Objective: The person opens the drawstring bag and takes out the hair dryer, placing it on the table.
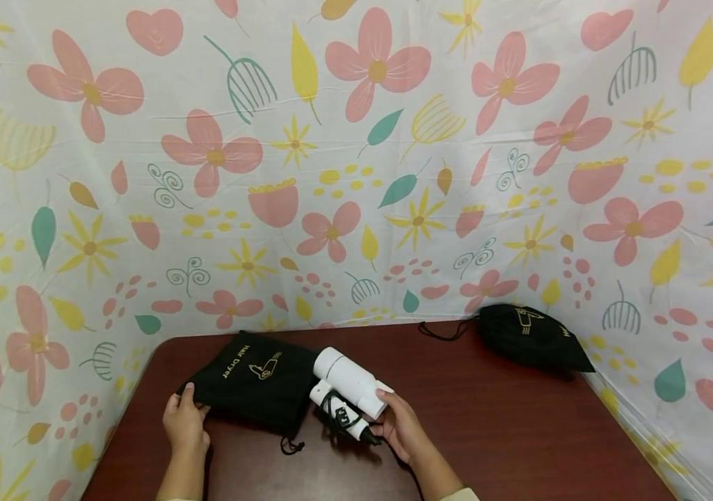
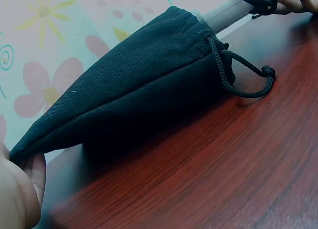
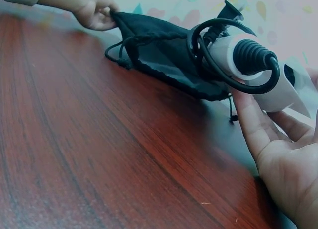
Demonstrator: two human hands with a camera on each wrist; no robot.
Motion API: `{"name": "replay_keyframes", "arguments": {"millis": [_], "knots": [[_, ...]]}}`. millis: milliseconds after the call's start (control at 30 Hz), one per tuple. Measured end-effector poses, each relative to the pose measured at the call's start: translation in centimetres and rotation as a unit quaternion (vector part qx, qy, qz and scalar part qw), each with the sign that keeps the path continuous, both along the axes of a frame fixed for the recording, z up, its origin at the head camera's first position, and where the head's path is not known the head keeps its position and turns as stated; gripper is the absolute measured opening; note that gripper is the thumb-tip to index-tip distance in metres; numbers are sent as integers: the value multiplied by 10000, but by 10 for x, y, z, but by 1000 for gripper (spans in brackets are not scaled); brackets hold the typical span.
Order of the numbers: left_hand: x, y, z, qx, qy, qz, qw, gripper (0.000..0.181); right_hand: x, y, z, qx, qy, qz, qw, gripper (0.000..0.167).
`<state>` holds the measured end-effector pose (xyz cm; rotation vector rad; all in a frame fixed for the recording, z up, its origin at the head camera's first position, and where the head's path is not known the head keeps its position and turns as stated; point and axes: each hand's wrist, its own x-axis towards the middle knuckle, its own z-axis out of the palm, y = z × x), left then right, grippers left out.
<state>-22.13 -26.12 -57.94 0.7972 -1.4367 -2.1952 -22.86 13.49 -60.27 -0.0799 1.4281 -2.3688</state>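
Note:
A black drawstring bag [image 1: 250, 383] lettered "Hair Dryer" lies on the table, its mouth facing right. My left hand [image 1: 186, 422] pinches its closed left corner between thumb and fingers, lifting that end slightly in the left wrist view. At the mouth is a white hair dryer [image 1: 350, 381] with a black cord [image 3: 198, 45] wound about its handle. My right hand [image 1: 405, 426] grips the dryer's right end, thumb on top and fingers beneath. Whether any of the dryer's far end sits inside the bag I cannot tell.
A second black bag [image 1: 528, 341] with a similar gold print lies at the table's back right, its drawstring [image 1: 446, 334] trailing left. The dark red wooden table [image 1: 506, 431] meets a floral sheet [image 1: 356, 174] behind and on both sides.

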Motion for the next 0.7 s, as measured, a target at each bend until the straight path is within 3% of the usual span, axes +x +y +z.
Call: {"name": "replay_keyframes", "arguments": {"millis": [367, 567, 700], "knots": [[7, -2, 1, -371, -198, -102, 9991, 22, 1, 0, 2, -69, -88, -60, 9999, 22], [6, -4, 3, -622, -146, 61, 9979, 13, 1, 0, 4, -103, -49, -62, 9999, 22], [6, -8, 3, -844, -295, 268, 9956, 12, 1, 1, 6, -86, -87, -148, 9998, 22]]}}
